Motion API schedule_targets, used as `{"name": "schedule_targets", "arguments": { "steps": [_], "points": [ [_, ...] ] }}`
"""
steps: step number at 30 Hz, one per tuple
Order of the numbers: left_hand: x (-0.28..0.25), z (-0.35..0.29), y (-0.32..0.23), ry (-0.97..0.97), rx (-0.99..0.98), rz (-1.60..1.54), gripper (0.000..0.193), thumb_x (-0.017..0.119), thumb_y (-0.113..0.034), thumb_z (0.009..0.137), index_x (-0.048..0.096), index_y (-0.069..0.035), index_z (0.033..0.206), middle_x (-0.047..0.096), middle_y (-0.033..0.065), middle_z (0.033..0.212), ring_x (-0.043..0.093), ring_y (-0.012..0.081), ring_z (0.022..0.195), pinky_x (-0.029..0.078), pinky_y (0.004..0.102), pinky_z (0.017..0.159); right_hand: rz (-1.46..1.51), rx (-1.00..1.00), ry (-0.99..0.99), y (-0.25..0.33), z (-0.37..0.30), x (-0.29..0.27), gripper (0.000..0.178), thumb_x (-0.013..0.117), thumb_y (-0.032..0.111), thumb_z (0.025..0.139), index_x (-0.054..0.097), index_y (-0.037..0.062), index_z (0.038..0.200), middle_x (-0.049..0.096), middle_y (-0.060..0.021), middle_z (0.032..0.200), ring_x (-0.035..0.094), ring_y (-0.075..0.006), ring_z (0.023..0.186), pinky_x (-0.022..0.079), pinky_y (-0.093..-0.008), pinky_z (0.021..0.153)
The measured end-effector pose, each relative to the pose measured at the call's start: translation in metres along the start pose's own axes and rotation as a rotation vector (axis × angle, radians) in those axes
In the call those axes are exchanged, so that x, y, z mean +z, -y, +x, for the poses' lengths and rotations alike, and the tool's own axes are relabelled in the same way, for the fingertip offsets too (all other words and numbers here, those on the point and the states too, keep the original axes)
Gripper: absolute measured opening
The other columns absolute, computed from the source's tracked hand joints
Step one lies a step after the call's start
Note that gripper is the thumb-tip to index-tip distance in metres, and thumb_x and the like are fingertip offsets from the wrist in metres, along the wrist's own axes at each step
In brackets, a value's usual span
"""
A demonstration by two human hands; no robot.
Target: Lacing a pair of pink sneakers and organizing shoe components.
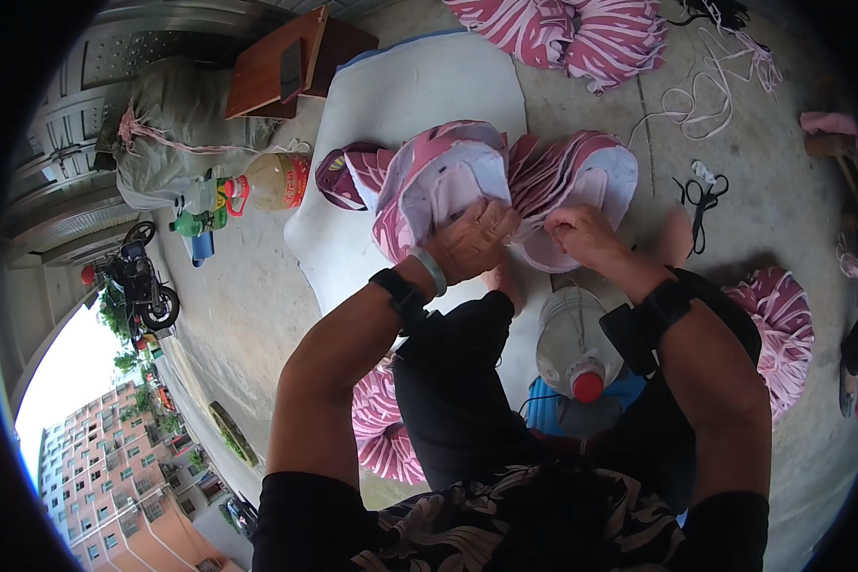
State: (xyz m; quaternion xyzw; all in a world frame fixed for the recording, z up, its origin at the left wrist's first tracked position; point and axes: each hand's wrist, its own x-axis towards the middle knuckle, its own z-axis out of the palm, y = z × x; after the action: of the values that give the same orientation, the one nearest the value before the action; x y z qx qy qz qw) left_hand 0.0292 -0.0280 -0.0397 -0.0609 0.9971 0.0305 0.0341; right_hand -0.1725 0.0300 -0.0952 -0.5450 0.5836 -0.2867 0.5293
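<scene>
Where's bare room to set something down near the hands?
Free: upper white mat, between wooden box and top striped bundle; concrete floor between motorbike and mat, below the red-handled bottle in the image. Crowded: around left hand and right hand, both at the striped stacks; between the legs, at the clear jug.

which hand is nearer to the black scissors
Right. The right hand is at the right-hand fabric bundle, left of the black scissors, with a bare foot between; the left hand is farther left, at the other fabric bundle.
</scene>
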Motion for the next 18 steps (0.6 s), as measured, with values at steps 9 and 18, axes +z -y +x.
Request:
{"name": "schedule_targets", "arguments": {
  "steps": [9,18],
  "points": [
    [0.031,-0.015,0.019,0.077,-0.141,-0.292,0.017,0.057,-0.003,0.064,0.059,-0.008,0.079,0.054,0.0064,0.074,0.055,0.0259,0.075,0.045,0.0366,0.067,-0.048,-0.028,-0.079,-0.016,0.016,0.034,0.026,0.049,0.004,0.066,0.06,0.0066,0.09,0.06,-0.0134,0.085,0.058,-0.0285,0.08,0.044,-0.0345,0.069],
    [0.033,-0.01,0.043,0.015,-0.673,-1.285,0.013,0.051,0.004,0.07,0.054,-0.007,0.076,0.052,0.0002,0.065,0.049,0.0073,0.063,0.041,0.0235,0.059,-0.099,-0.13,-0.131,-0.01,0.049,0.028,0.024,0.054,0.002,0.065,0.056,0.0086,0.088,0.056,-0.0085,0.089,0.054,-0.0275,0.087,0.043,-0.0342,0.076]
  ]
}}
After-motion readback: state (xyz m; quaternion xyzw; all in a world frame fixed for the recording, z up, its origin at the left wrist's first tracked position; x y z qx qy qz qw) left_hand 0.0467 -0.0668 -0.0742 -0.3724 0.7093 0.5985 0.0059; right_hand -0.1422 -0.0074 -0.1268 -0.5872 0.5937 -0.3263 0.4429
